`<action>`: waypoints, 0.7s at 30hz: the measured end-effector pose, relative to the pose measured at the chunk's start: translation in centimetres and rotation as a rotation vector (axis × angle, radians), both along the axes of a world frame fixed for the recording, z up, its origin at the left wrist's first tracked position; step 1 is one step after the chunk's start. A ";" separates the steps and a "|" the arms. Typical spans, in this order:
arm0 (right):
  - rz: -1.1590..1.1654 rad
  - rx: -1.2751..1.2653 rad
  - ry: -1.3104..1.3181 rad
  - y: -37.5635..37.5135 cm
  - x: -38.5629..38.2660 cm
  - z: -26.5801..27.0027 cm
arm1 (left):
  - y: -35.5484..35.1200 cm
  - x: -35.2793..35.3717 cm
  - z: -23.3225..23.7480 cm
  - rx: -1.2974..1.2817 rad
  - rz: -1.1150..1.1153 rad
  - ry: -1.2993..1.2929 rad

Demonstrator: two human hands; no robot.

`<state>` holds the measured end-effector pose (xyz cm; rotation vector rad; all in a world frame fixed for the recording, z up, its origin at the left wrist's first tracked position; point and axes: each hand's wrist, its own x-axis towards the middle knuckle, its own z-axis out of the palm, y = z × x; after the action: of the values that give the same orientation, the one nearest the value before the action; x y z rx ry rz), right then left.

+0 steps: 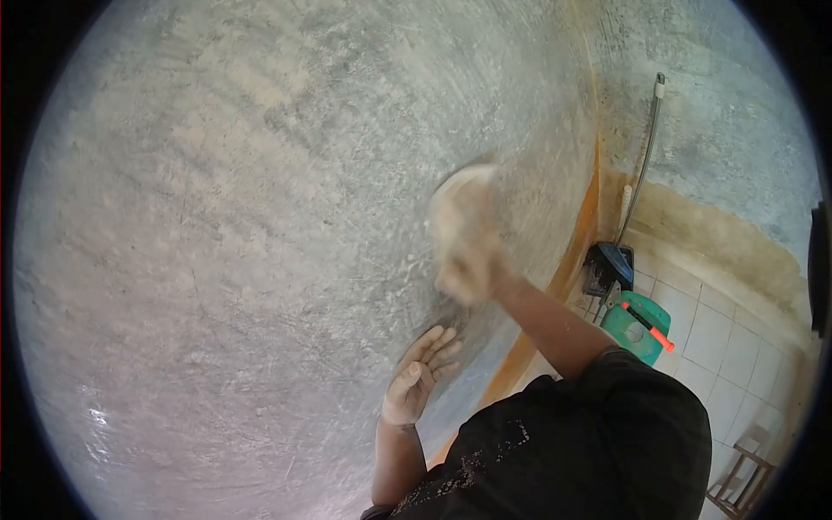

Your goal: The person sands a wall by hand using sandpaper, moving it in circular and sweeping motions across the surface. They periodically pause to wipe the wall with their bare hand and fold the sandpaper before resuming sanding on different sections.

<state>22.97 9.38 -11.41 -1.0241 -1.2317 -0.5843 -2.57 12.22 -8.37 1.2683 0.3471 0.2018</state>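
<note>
A grey wall (pixel 260 234), mottled and streaked with scratches and pale patches, fills most of the head view. My right hand (pixel 468 260) is smeared by motion over the wall, its arm reaching in from the right. It is closed on a pale flat pad (pixel 472 180) with a rounded edge, held against the wall face; what kind of pad it is, I cannot tell. Below it, my left hand (pixel 419 379) is open beside the wall, fingers stretched out and whitish with dust. Nothing shows in its palm.
At right, a green plastic container (pixel 646 316) stands on the white tiled floor (pixel 706 334), an orange-handled tool (pixel 650 328) lying across it. Behind are a black dustpan (pixel 604 269) and a long-handled pole (pixel 646 156) leaning on the wall. A wooden frame (pixel 743 481) sits lower right.
</note>
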 end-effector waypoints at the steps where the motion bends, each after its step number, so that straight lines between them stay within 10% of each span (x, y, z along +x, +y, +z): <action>1: 0.151 0.137 0.271 1.5 1.7 -1.8 | 0.1 -0.2 0.1 0.007 0.001 -0.004; 3: 0.310 0.162 0.650 4.1 1.4 -5.3 | -0.2 -0.9 -0.1 -0.002 0.010 -0.005; 10: -0.072 -0.133 -0.311 -0.8 -3.3 1.4 | 0.1 -0.7 -0.1 -0.014 -0.007 -0.009; 16: -0.040 0.077 -0.012 2.1 -4.5 3.2 | 0.2 -2.0 -0.3 -0.035 0.000 -0.033; 21: 0.005 -0.117 -0.386 -0.9 -5.8 5.5 | 0.5 -2.5 -0.7 -0.062 -0.012 -0.059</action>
<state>17.19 8.47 -5.87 -1.0347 -1.6223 -0.7361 -5.09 12.74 -9.10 1.2009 0.2930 0.2157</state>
